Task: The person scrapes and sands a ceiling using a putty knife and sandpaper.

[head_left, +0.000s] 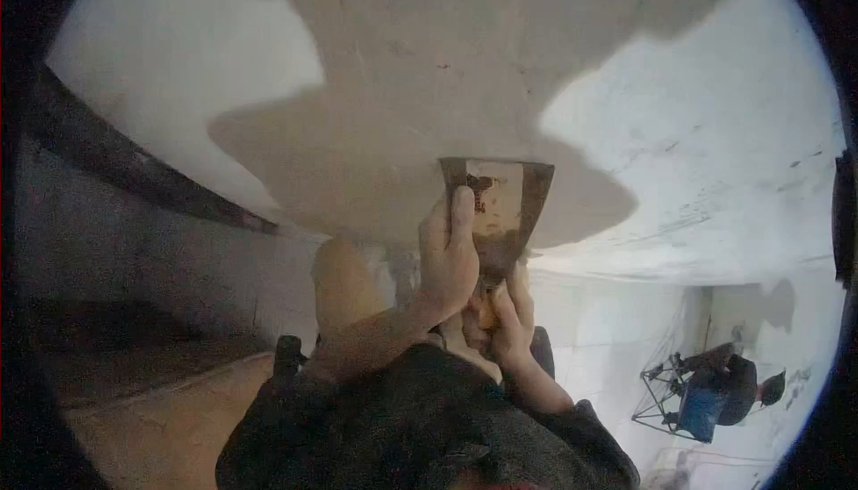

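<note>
A wide-bladed putty knife (505, 209) is upright in front of me, its broad edge right at the pale plastered surface (420, 70). Dark smears mark the middle of the blade. My right hand (511, 316) is closed around the handle below the blade. Along the blade's left side lies my left hand (451, 253), thumb and fingers pressed against its edge. The handle is mostly hidden by the fingers.
Large shadows fall across the white surface. At the lower right a person (737, 387) is beside a thin metal frame (660, 396) and a blue object (700, 412). A dark band (143, 155) runs along the left. A tan rounded shape (347, 284) is near my left forearm.
</note>
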Action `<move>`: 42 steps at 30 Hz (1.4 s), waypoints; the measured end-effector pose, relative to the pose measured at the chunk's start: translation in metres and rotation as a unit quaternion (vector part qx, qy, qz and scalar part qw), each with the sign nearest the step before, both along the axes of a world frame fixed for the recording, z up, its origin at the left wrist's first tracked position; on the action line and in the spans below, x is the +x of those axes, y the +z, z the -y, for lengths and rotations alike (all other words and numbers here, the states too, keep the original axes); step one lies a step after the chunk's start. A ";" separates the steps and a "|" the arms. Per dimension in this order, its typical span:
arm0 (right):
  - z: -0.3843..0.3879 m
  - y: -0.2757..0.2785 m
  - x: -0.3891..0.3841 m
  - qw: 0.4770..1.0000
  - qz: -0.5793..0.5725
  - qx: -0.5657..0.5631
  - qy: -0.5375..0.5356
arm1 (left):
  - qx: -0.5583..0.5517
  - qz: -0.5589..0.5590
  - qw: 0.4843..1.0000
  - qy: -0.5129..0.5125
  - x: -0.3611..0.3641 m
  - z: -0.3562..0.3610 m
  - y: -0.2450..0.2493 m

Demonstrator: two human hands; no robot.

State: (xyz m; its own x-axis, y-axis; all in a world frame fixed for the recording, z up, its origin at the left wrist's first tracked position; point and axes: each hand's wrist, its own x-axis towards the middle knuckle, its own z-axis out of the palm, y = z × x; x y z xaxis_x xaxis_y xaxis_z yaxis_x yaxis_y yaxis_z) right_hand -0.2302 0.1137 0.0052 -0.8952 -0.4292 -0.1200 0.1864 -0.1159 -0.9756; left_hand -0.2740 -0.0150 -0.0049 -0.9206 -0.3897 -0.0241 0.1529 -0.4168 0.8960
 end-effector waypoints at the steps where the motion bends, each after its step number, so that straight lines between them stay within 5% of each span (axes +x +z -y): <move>1: 0.001 0.001 0.001 1.000 -0.008 0.009 0.003 | -0.012 0.004 1.000 -0.002 0.001 0.001 -0.005; 7: 0.008 -0.008 0.010 0.998 -0.052 0.042 0.001 | -0.105 0.006 0.991 0.079 0.009 0.005 0.022; 11: 0.015 -0.001 0.013 1.000 -0.029 0.004 -0.002 | -0.031 0.035 0.995 0.087 0.020 0.005 0.016; 17: 0.024 -0.015 0.011 0.998 -0.057 -0.006 -0.002 | -0.168 0.053 0.979 0.101 0.026 0.014 0.014; 21: 0.017 -0.038 0.013 0.972 0.201 -0.121 0.012 | -0.187 0.061 0.977 0.079 0.022 0.018 0.009; 24: 0.042 -0.048 0.010 0.999 0.003 -0.011 -0.038 | -0.124 0.082 0.988 0.032 0.021 0.033 0.006; 31: 0.066 -0.075 0.001 0.999 -0.001 -0.049 0.016 | -0.153 0.078 0.984 0.053 0.016 0.064 -0.017; 34: 0.085 -0.048 0.000 1.000 0.015 -0.021 -0.013 | -0.230 0.073 0.962 0.124 0.010 0.075 -0.004; 42: 0.064 -0.004 0.036 0.998 -0.061 0.011 -0.008 | -0.158 0.073 0.982 0.071 0.047 0.059 0.036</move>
